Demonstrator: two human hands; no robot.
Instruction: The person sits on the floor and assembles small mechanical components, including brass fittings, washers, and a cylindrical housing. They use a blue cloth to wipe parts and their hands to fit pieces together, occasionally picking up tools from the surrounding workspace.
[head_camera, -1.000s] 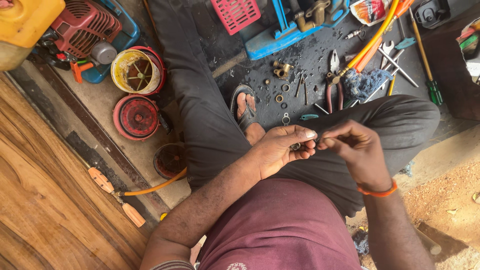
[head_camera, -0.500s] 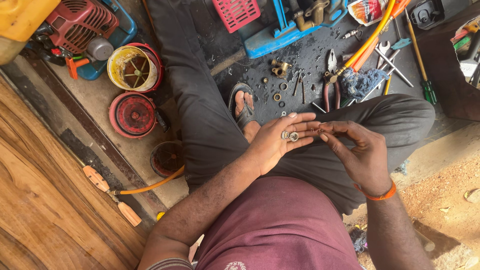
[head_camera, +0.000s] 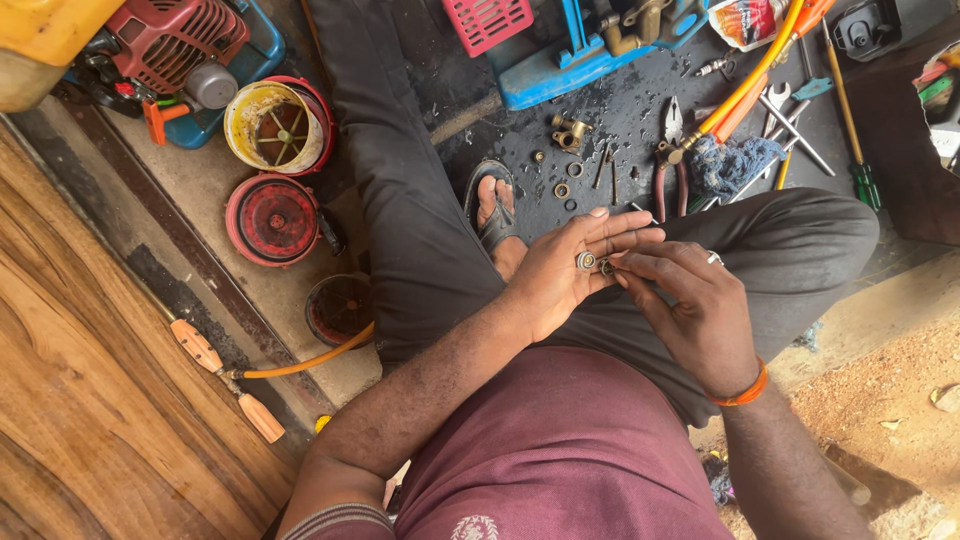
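Head view: hands (head_camera: 620, 275) near knees, unobstructed

Small shiny metal ring (head_camera: 585, 260), grained wooden board (head_camera: 80, 400), matt cloth trousers (head_camera: 400, 200)

Ahead of the bent knees, the dark mat (head_camera: 640, 110) is crowded: brass rings (head_camera: 562, 190), pliers (head_camera: 668, 150), a blue rag (head_camera: 735, 165) and spanners (head_camera: 790, 115) leave only narrow gaps. The left side is blocked by a red cover (head_camera: 272, 218) and a yellow tub (head_camera: 272, 125). Bare ground (head_camera: 880, 390) lies open on the right.
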